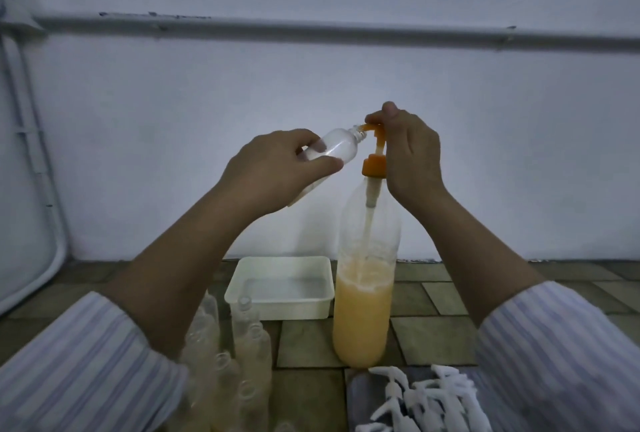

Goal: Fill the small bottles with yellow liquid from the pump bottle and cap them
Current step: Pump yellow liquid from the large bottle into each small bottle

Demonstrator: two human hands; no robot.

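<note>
Clear plastic small bottle (334,147) is gripped tilted by the left hand (273,168), its mouth at the orange pump spout (372,128) pinched by the right hand (412,154).

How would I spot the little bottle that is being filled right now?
Find the tall pump bottle of yellow liquid. At its orange spout, the left hand holds a small clear bottle tilted, mouth to the nozzle. Unlike the empties below, it is lifted.
</note>
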